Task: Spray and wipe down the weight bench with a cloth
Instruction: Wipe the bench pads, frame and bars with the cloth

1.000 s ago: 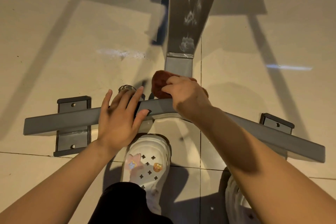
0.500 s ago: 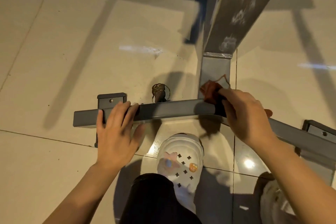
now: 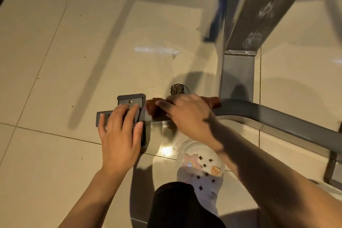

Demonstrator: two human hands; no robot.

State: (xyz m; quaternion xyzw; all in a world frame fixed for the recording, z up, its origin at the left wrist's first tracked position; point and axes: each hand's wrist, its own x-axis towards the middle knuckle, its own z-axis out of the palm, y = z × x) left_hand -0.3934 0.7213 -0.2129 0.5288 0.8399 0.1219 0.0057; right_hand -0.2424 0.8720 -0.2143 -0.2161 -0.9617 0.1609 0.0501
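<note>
**Cloth on the base bar**

The right hand [image 3: 187, 114] pressed the brown cloth [image 3: 153, 110] onto the bench's grey base bar [image 3: 259, 113], fingers curled over it. The left hand [image 3: 120, 135] lay flat, fingers straight, on the bar's left end.

cloth [image 3: 214, 102] mostly hidden, right hand [image 3: 187, 114] blurred

A reddish-brown cloth [image 3: 152, 107] is seen on the dark grey crossbar [image 3: 268, 114], beside which a white clog [image 3: 200, 170] with black cross-shaped holes and pink and orange charms is set on beige tiles [image 3: 55, 61].
</note>
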